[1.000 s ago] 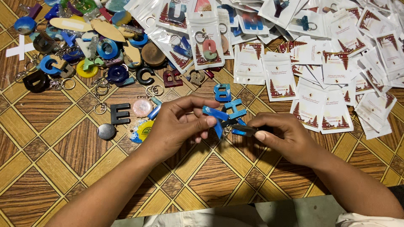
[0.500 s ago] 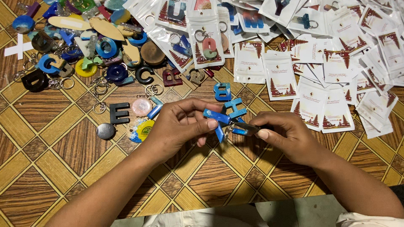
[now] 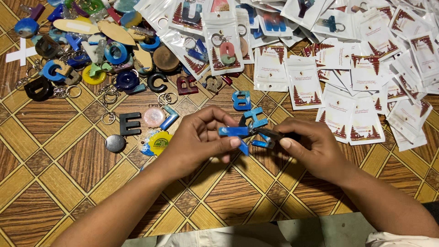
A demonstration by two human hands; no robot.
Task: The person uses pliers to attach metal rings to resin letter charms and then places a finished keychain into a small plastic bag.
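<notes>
2 hands: left (image 3: 196,139), right (image 3: 311,146). 1 blue piece (image 3: 234,131) in left fingers, 1 pliers (image 3: 270,134) in right. Nearby: 1 black E (image 3: 130,123), 1 black C (image 3: 157,82), 1 blue B (image 3: 241,100), 1 blue H (image 3: 254,117), 1 pink disc (image 3: 154,116); packets (image 3: 304,84) approx. dozens, too many to count.

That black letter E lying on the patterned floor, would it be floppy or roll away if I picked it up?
The flat black block-letter E probably stays stiff: its bars look thick and straight. It lies flat on the brown patterned floor, so it would likely slide, not roll. Its surface looks smooth, so perhaps a little slippery, and it seems light for its size.
</notes>
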